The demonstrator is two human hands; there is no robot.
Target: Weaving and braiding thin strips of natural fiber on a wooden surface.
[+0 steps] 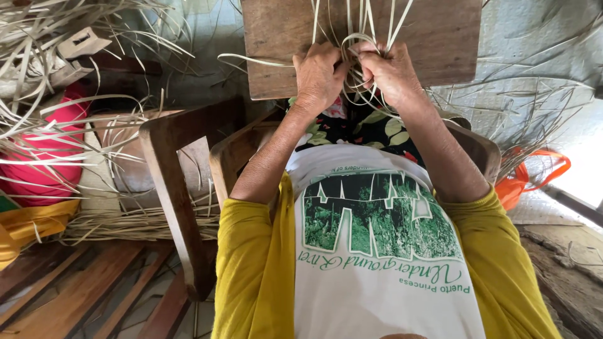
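Note:
Both my hands work at a cluster of pale flat weaving strips [355, 37] lying on a brown wooden board [440, 37] across my lap. My left hand [318, 74] is closed on strips at the left of the cluster. My right hand [391, 72] pinches and bends strips at the right, knuckles almost touching the left hand. Long strip ends [377, 16] fan upward over the board. My yellow sleeves and a white shirt with a green print fill the lower middle.
A wooden chair frame [176, 188] stands at my left. Piles of loose pale strips [56, 125] lie over a red bundle [44, 169] and a yellow bag [28, 226]. An orange plastic bag [524, 179] sits at right. Wooden slats [81, 289] lie lower left.

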